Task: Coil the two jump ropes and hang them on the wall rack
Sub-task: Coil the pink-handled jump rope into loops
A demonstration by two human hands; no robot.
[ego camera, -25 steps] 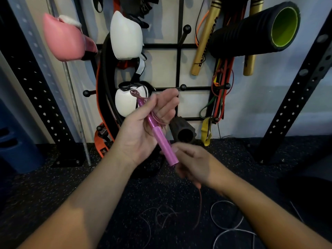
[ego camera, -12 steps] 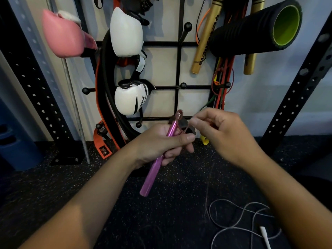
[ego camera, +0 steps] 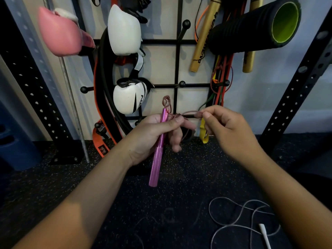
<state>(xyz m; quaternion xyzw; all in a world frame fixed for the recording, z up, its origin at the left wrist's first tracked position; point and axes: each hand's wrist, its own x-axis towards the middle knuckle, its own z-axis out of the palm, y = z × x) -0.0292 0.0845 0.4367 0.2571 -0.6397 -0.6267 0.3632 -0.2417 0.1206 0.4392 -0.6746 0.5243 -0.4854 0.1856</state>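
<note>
My left hand [ego camera: 158,133] grips the pink metal handle [ego camera: 158,153] of a jump rope, held nearly upright in front of the wall rack [ego camera: 177,56]. Its thin reddish cord [ego camera: 188,113] loops out from the handle's top toward the right, where my right hand [ego camera: 226,130] pinches it between thumb and fingertips. More of that cord lies faintly on the dark floor [ego camera: 167,218]. A second, white jump rope [ego camera: 231,218] lies in loose curves on the floor at the lower right, its white handle [ego camera: 264,234] near the bottom edge.
The black grid rack carries white boxing gloves [ego camera: 129,97], a pink glove [ego camera: 59,33], black and orange bands [ego camera: 102,81], gold sticks [ego camera: 204,35], a black-and-green foam roller [ego camera: 255,26] and coloured bands [ego camera: 221,83]. Perforated black uprights [ego camera: 294,97] stand on both sides. A blue bin [ego camera: 12,141] sits left.
My right hand rose from below the handle to the cord at its top and drew the cord out to the right. The handle swung from tilted to nearly upright in my left hand.
</note>
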